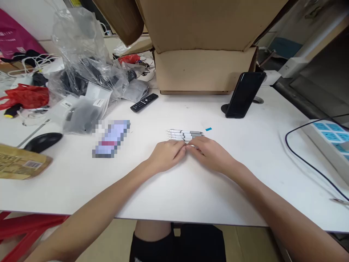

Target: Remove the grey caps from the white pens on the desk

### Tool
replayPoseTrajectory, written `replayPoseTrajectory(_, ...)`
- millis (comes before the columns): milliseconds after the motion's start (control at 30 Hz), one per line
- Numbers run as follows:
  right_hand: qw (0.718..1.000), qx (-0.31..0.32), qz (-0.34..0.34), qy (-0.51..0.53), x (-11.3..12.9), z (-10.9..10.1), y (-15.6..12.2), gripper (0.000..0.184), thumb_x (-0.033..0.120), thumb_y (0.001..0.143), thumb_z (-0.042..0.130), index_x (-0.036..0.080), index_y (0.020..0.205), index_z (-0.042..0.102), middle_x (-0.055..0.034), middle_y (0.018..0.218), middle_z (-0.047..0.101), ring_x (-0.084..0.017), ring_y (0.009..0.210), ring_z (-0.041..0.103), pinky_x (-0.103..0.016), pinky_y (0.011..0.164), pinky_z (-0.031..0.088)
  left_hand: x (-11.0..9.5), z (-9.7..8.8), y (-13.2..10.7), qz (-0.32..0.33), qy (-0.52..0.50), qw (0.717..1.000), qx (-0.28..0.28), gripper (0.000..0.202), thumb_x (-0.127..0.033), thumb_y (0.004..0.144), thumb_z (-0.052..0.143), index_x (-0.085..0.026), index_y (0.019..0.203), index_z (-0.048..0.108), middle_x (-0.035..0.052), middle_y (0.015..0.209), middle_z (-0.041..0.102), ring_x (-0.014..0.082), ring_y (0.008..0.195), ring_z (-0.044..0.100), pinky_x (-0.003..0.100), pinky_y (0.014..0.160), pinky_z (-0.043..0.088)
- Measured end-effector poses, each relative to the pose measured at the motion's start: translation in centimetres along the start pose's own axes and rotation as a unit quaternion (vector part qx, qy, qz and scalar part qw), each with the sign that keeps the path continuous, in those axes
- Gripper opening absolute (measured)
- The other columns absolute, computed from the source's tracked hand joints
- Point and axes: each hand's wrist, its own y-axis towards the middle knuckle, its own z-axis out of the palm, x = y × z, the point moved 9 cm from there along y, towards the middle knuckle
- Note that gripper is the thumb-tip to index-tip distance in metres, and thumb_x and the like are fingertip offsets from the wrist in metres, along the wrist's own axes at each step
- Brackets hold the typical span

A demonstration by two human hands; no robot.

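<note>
Several white-and-grey pens (187,133) lie side by side in a row on the white table, their grey ends to the right. My left hand (169,152) is closed at the near side of the row, with its fingertips almost meeting those of my right hand. Between them a short piece of another pen (194,146) shows, mostly covered by the fingers. My right hand (209,151) is curled over it too, with its back hiding the right end. Just behind the row lies a small blue strip (208,129).
A phone (111,139) with a blurred screen lies left of my hands. A black remote (144,102), plastic bags (89,91) and a black mouse (43,142) are farther left. Behind are a cardboard box (204,71) and a black phone on a stand (243,95). A power strip (331,140) stands right.
</note>
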Motion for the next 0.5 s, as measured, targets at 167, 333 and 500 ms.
replayPoseTrajectory(167, 1.000, -0.011, -0.009, 0.003, -0.12, 0.02, -0.01, 0.032, 0.037, 0.110, 0.044, 0.022, 0.089, 0.063, -0.0067, 0.091, 0.070, -0.024, 0.084, 0.064, -0.037, 0.068, 0.049, -0.07, -0.08, -0.10, -0.002, 0.003, 1.000, 0.001, 0.036, -0.033, 0.111, 0.031, -0.021, 0.100, 0.063, 0.0020, 0.087, 0.075, 0.0186, 0.079, 0.068, 0.030, 0.064, 0.042)
replayPoseTrajectory(333, 1.000, -0.016, -0.008, 0.001, -0.21, 0.09, -0.01, 0.031, 0.038, 0.110, 0.045, 0.022, 0.094, 0.068, -0.0082, 0.095, 0.073, -0.025, 0.088, 0.067, -0.038, 0.071, 0.053, 0.10, -0.05, -0.06, -0.013, 0.005, 1.000, 0.005, 0.037, -0.033, 0.111, 0.031, -0.020, 0.098, 0.064, 0.0025, 0.086, 0.074, 0.0186, 0.077, 0.067, 0.031, 0.063, 0.042)
replayPoseTrajectory(500, 0.999, -0.049, -0.008, 0.016, -0.04, -0.22, -0.10, 0.029, 0.037, 0.109, 0.048, 0.022, 0.124, 0.067, -0.0134, 0.124, 0.074, -0.031, 0.113, 0.070, -0.046, 0.085, 0.060, 0.40, -0.09, -0.05, -0.039, -0.011, 0.999, 0.016, 0.039, -0.034, 0.111, 0.030, -0.021, 0.098, 0.064, 0.0016, 0.082, 0.073, 0.0173, 0.071, 0.065, 0.030, 0.062, 0.040)
